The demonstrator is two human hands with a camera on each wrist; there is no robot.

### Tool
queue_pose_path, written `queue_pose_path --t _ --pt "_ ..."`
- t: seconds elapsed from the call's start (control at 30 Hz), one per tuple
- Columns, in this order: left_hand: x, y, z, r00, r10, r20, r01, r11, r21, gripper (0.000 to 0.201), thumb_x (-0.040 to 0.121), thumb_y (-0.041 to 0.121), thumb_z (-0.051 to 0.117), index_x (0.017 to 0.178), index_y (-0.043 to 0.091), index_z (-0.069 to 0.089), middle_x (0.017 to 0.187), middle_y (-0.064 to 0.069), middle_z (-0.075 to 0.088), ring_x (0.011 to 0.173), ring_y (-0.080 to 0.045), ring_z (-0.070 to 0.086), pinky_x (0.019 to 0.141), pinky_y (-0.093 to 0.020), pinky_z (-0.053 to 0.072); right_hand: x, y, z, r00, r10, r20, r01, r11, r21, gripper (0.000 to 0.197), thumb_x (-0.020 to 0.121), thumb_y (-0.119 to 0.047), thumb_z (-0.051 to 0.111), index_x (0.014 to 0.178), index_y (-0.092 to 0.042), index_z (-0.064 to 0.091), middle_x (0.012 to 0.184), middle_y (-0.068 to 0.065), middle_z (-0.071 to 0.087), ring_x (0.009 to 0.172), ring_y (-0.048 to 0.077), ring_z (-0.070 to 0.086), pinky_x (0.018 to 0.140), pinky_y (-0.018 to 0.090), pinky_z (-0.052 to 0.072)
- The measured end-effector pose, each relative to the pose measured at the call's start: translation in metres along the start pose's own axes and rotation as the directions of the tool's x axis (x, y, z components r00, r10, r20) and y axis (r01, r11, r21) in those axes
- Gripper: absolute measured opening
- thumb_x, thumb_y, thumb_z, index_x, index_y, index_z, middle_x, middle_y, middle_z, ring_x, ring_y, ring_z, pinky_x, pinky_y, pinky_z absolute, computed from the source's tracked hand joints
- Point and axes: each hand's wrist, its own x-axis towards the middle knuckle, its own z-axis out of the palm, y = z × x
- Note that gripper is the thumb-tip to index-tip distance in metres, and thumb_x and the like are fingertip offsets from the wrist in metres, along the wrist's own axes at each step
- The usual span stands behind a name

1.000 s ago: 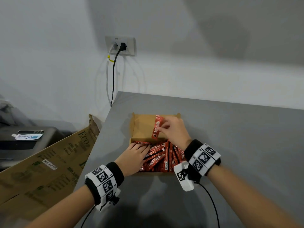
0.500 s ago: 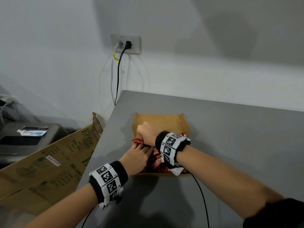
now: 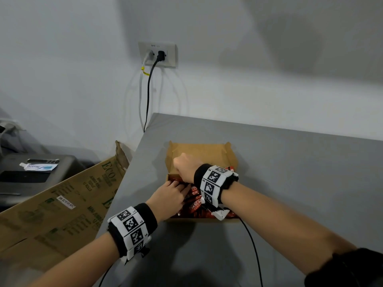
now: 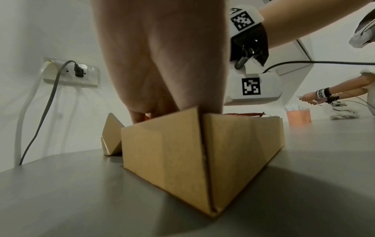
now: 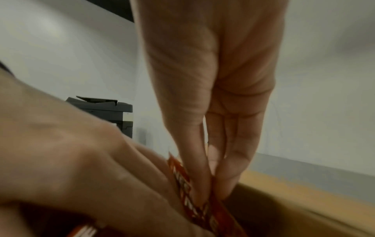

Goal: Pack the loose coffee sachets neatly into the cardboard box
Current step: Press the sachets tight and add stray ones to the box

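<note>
The open cardboard box (image 3: 232, 160) (image 4: 202, 152) stands on the grey table with several red coffee sachets (image 3: 194, 206) lying in it. My left hand (image 3: 174, 193) (image 4: 162, 80) reaches in from the front left, its straight fingers lying on the sachets. My right hand (image 3: 184, 168) crosses over the box to its back left corner, fingers pointing down. In the right wrist view the right hand (image 5: 213, 192) pinches one red sachet (image 5: 182, 176) between thumb and fingers, right beside the left hand (image 5: 71, 160) and close to the box wall (image 5: 284, 200).
A large flattened printed carton (image 3: 62, 204) leans at the table's left edge, with a dark printer (image 3: 31, 170) behind it. Cables hang from a wall socket (image 3: 158, 54). A wrist cable (image 3: 250, 245) trails over the table. Far right stand an orange cup (image 4: 298, 116) and another person's hand.
My right hand has carried the sachet from above the box's back to the back left corner and lowered it into the box. The left hand stays on the sachets.
</note>
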Motion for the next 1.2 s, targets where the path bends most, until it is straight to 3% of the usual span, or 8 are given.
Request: queue_pose_path --t 0.1,0.2,0.33,0.47,0.73,0.8,0.93,1.2 --pt "-0.002 0.002 -0.001 1.000 0.003 -0.007 -0.003 1.000 0.005 0.050 0.100 0.028 0.028 0.144 0.003 0.026 0.142 -0.014 0.041 0.129 -0.031 0.038 0.107 -0.040 0.029 -0.003 -0.002 0.001 1.000 0.018 0.005 -0.018 1.000 -0.020 0.013 0.091 0.005 0.043 0.086 -0.001 0.052 0.118 0.022 0.054 0.108 0.035 0.054 0.077 0.033 0.041" --pt "-0.003 0.001 -0.003 0.999 0.036 -0.011 -0.036 0.999 0.012 0.046 0.100 0.024 0.031 0.140 0.000 0.034 0.141 -0.015 0.042 0.127 -0.033 0.039 0.107 -0.042 0.031 -0.003 -0.004 0.005 0.999 0.036 -0.003 -0.036 0.999 -0.016 0.021 0.091 0.005 0.044 0.108 0.003 0.054 0.116 0.021 0.055 0.106 0.036 0.055 0.081 0.037 0.044" --pt "-0.007 -0.005 0.001 0.997 0.033 -0.076 -0.035 0.999 -0.033 0.043 0.095 0.023 0.037 0.130 0.000 0.050 0.128 -0.016 0.056 0.116 -0.034 0.051 0.103 -0.044 0.041 -0.005 0.003 0.008 0.998 0.049 -0.045 -0.048 0.998 0.031 0.017 0.089 0.001 0.054 0.106 0.001 0.054 0.113 0.020 0.055 0.103 0.034 0.056 0.077 0.033 0.043" --pt "-0.010 -0.013 0.006 0.972 0.096 -0.214 -0.109 0.993 -0.052 0.033 0.065 0.021 0.081 0.094 0.007 0.073 0.087 -0.003 0.071 0.081 -0.019 0.066 0.075 -0.029 0.057 -0.010 0.018 0.010 0.987 0.112 -0.113 -0.095 0.985 0.142 0.010 0.087 0.000 0.056 0.097 -0.002 0.056 0.107 0.016 0.058 0.096 0.030 0.057 0.077 0.032 0.045" --pt "-0.020 -0.020 -0.015 0.924 0.091 -0.371 -0.193 0.949 -0.250 0.022 0.052 0.021 0.089 0.067 0.023 0.073 0.071 0.013 0.066 0.065 0.003 0.061 0.075 -0.010 0.044 -0.023 0.028 0.021 0.999 0.046 0.021 -0.049 0.976 0.214 0.018 0.086 -0.023 0.064 0.094 -0.007 0.069 0.097 0.008 0.068 0.088 0.021 0.064 0.079 0.034 0.054" --pt "-0.021 -0.020 -0.018 0.917 0.041 -0.396 -0.176 0.934 -0.311 0.007 0.069 0.016 0.074 0.070 0.022 0.072 0.073 0.012 0.066 0.064 0.001 0.062 0.080 -0.011 0.041 -0.023 0.025 0.024 1.000 0.016 0.015 -0.018 0.990 0.140 0.018 0.086 -0.022 0.064 0.093 -0.007 0.068 0.097 0.008 0.067 0.089 0.023 0.063 0.080 0.036 0.053" --pt "-0.022 -0.022 -0.014 0.927 -0.091 -0.364 -0.082 0.898 -0.432 0.033 0.080 0.021 0.037 0.074 0.014 0.069 0.076 0.005 0.065 0.067 -0.007 0.063 0.071 -0.016 0.046 -0.024 0.023 0.022 1.000 -0.002 -0.001 0.002 0.993 0.116 0.007 0.086 -0.014 0.061 0.085 -0.008 0.066 0.095 0.007 0.066 0.089 0.022 0.061 0.078 0.033 0.048" --pt "-0.029 -0.021 -0.012 0.909 -0.247 -0.336 0.038 0.851 -0.524 0.007 0.078 0.001 0.068 0.082 0.007 0.067 0.083 -0.004 0.065 0.074 -0.018 0.062 0.068 -0.031 0.056 -0.035 0.048 0.004 0.987 0.128 -0.095 -0.074 0.896 0.439 0.015 0.086 -0.017 0.064 0.095 -0.005 0.064 0.096 0.007 0.065 0.083 0.015 0.060 0.076 0.022 0.051"
